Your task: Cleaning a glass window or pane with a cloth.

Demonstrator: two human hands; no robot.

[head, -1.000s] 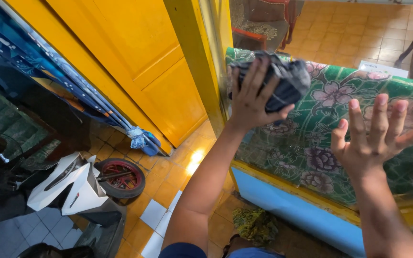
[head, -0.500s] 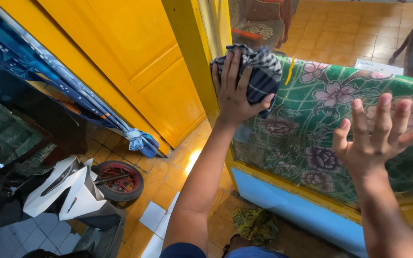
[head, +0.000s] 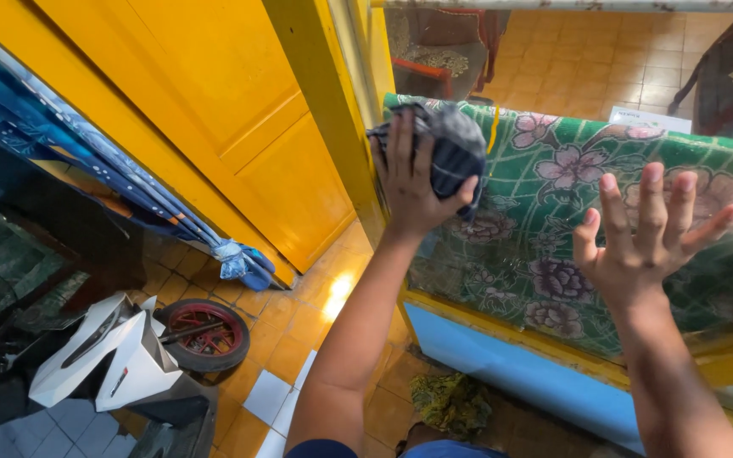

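Two hands: left point(head: 413, 182) gripping a dark cloth point(head: 451, 153) (bunched), right point(head: 638, 242) open, fingers spread.

One flat white rectangle point(head: 648, 119), a card or sheet of paper, shows at about one o'clock in the head view. It sits just above the top edge of the green flowered cloth point(head: 553, 220) and in front of the orange tiled floor point(head: 604, 59) seen through the glass. Its long side runs slightly tilted, lower toward the right. Faint marks sit near its left end, too small to tell. No packages, signs or screens show
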